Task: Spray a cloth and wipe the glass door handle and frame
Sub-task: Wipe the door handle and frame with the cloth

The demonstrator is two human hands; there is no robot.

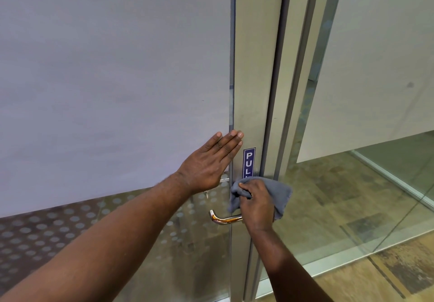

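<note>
A grey cloth (279,193) is bunched in my right hand (257,204), pressed against the metal door frame (256,78) just under a blue PULL sticker (249,161). Below the cloth, the chrome lever handle (222,218) sticks out to the left, partly hidden by my right hand. My left hand (211,164) lies flat with fingers together on the frosted glass door (112,78), its fingertips reaching the frame's edge. No spray bottle is in view.
The lower glass (70,226) carries a dotted film. To the right stands a second frame post (300,90) and a fixed glass panel (375,184), with a tiled floor (352,276) behind and below it.
</note>
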